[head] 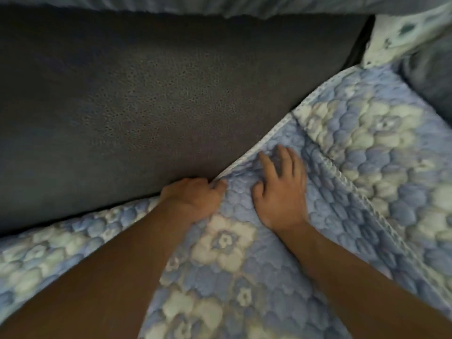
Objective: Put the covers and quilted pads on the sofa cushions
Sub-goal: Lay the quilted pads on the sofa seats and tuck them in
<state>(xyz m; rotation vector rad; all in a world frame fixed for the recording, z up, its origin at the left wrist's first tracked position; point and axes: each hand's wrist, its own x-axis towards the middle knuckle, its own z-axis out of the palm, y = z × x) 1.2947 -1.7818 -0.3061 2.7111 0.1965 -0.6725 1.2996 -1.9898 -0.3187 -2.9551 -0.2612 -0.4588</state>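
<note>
Under your hands lies a quilted pad [227, 253], puffy with stitched, pebble-like cells in pale blue and printed with white flowers. It covers the near seat of the sofa, and its white-trimmed back edge runs along the foot of the dark grey back cushion [127, 101], which has a fine, grainy nap. A second quilted pad [381, 152] of the same print lies on the seat to the right, and its braided edge meets the first along a diagonal seam. At the far right corner a white cushion [396, 33] with teal flowers leans beside grey fabric.

Your left hand [193, 199] sits at the pad's back edge, fingers curled down and bunching the trimmed edge against the back cushion. Your right hand [281, 189] lies just beside it, palm down on the pad, fingers spread and slightly bent, pressing the fabric into small wrinkles. Both bare forearms reach in from the near edge.
</note>
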